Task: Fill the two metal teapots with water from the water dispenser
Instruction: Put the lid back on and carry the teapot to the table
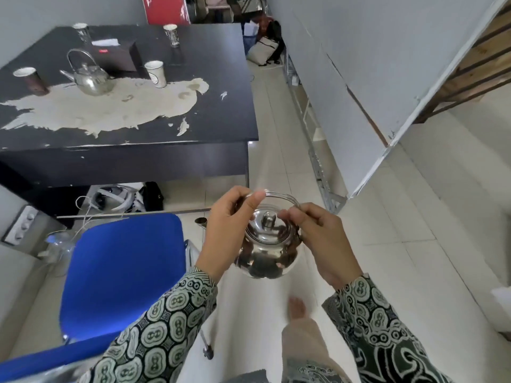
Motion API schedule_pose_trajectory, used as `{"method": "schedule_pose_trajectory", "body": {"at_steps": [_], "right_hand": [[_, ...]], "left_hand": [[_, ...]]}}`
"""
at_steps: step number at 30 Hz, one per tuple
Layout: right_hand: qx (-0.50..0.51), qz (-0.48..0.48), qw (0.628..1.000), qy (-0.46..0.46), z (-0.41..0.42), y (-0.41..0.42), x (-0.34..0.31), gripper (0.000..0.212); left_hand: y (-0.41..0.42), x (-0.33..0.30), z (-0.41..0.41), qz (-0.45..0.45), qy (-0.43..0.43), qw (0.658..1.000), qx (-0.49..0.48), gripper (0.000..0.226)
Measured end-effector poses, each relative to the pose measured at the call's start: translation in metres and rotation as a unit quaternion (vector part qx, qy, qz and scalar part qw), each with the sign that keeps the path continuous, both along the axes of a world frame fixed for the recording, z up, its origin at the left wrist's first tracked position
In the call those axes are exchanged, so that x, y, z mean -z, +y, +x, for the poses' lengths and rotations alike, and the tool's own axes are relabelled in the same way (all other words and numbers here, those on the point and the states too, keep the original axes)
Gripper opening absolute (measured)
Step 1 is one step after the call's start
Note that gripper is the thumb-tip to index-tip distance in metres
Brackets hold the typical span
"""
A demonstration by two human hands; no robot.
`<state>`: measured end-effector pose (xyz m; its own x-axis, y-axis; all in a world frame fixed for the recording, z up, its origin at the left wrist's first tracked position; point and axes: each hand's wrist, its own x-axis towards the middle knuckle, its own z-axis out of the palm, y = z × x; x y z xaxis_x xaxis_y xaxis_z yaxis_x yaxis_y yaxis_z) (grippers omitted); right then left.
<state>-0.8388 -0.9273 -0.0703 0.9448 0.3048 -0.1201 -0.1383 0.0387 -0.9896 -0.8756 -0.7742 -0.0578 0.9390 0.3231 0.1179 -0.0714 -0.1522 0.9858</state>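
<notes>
Here, closest to the camera, two patterned batik sleeves reach forward, and between them a metal teapot hangs in the air above the pale tiled floor, its lid seated with the knob up. The left hand pinches the thin wire handle near its left end, thumb on top; the right hand closes its fingers on the handle's right end, just where it meets the pot. Both hands are closed on that handle. Below the pot a bare foot shows blurred on the tiles. To the left stands a blue chair, with a tangle of cables and a power strip beyond it by the wall. Farther off is a black table with its surface worn away in a large pale patch. On that patch sits the second metal teapot, lid on, handle upright, spout to the left. Around it stand four paper cups: one just right of it, one at the left edge, two at the back, near a dark box. No water dispenser is in view.
</notes>
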Motion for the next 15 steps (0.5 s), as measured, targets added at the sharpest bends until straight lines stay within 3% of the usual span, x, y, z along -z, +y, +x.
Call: {"method": "schedule_pose_trajectory", "body": {"at_steps": [6, 15], "right_hand": [[-0.096, 0.005, 0.995, -0.003, 0.162, -0.010, -0.012, 0.010], [-0.144, -0.007, 0.990, 0.013, 0.357, 0.020, -0.005, 0.013]], "left_hand": [[-0.013, 0.003, 0.145, 0.006, -0.020, 0.996, -0.091, 0.019], [0.006, 0.013, 0.325, 0.010, -0.015, 0.988, -0.151, 0.024]]}}
